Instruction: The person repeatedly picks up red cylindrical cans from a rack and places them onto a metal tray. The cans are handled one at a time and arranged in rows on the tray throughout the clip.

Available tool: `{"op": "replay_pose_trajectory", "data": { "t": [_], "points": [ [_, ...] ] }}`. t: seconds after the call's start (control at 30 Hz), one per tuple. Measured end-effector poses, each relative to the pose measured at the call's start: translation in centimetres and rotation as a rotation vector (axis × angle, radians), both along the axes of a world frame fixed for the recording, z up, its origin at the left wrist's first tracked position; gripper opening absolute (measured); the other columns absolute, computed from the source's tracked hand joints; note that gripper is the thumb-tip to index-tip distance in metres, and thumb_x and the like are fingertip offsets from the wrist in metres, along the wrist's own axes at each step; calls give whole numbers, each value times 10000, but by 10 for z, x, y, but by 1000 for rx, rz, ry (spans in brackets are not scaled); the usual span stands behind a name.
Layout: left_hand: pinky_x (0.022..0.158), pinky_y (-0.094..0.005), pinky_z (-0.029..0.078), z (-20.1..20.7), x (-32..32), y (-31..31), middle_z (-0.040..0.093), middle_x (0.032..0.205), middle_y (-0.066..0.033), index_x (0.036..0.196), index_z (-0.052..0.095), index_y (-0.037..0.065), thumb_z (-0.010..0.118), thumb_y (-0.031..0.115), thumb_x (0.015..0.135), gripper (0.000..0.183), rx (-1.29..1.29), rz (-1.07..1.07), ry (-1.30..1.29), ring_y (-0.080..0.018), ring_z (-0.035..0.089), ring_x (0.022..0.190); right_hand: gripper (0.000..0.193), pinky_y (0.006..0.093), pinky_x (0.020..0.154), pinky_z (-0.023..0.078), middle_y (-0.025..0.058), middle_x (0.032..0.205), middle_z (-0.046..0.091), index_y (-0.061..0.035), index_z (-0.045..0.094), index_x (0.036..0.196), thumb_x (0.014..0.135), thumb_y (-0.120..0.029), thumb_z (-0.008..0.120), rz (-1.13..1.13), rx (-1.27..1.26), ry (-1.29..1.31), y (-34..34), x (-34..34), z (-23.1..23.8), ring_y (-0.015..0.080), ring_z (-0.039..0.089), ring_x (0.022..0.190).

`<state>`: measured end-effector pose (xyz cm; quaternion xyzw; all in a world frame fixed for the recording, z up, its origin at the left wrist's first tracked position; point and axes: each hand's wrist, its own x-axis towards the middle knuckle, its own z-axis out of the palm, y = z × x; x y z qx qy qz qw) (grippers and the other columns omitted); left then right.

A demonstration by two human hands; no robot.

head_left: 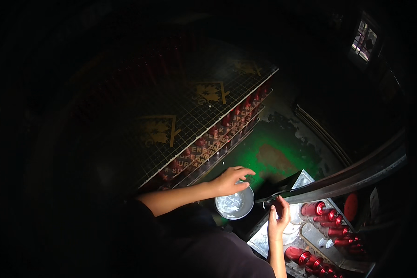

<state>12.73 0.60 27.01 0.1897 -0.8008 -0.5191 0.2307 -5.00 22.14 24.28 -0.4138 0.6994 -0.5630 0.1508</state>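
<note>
1. Bucket (249, 202) is what lies closest under your fingers: it sits just below and to the near side of your left hand (230, 180), with a shiny, pale mass (230, 202) inside. Its mouth is round, so it shows no long axis from above.

2. Your left hand is the nearer one — it reaches over the bucket's far-left rim, fingers pointing right. Whether the skin touches the rim, you cannot tell from this view.

3. Your left fingers are loosely stretched and partly spread, the thumb apart from them; nothing shows between them.

4. Your right hand (279, 220) is to the right of the bucket, apart from it, fingers pointing far. They are half curled, with a gap to the thumb, and look empty.

5. Those right fingertips are beside the near end of a long metal rail (345, 182), whose long axis runs off to the far right. Contact is unclear.

6. Right of that hand, red cylinders (313, 208) lie in rows on a metal frame (302, 179); far left stands a stack of red cylinders (204, 150) under a dark gridded board (197, 113).
</note>
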Motion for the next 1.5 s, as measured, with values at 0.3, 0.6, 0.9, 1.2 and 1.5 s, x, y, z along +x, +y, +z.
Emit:
{"op": "replay_pose_trajectory", "data": {
  "t": [0.3,0.6,0.9,1.2,1.5],
  "points": [
    [895,-403,579,38,304,-194,597,1304,-203,1391,569,84,727,119,911,507,-343,1159,-60,-322,639,1182,647,399,1019,535,215,1336,543,-4,488,1443,828,50,679,593,-196,246,-267,106,75,332,610,1218],
    [1200,-548,278,32,602,-327,324,1572,-284,1558,381,260,898,247,638,1055,-926,1674,-552,-491,245,1475,970,541,1181,366,307,1583,157,-278,344,1573,751,-83,820,779,-289,645,-558,258,108,510,285,1456],
    [1144,-502,369,-10,684,-383,688,1172,-128,1393,596,239,887,216,657,792,-1010,1649,-473,-377,519,1266,806,529,1047,488,304,1599,215,-455,385,1525,827,-425,786,562,158,804,-722,357,108,525,452,1324],
    [1082,-467,440,-26,695,-380,530,1381,-192,1414,592,158,812,179,828,626,-1002,1606,-329,-372,522,1266,688,502,916,557,252,1484,322,-352,568,1349,743,-168,837,396,48,723,-744,379,71,488,454,1212],
    [1032,-508,498,-1,602,-292,497,1387,-229,1376,621,133,778,220,877,530,-1089,1573,-397,-396,541,1243,693,494,1084,450,248,1449,358,-266,599,1346,706,-150,840,554,-320,460,-621,305,65,478,419,1294]
  ]
}}
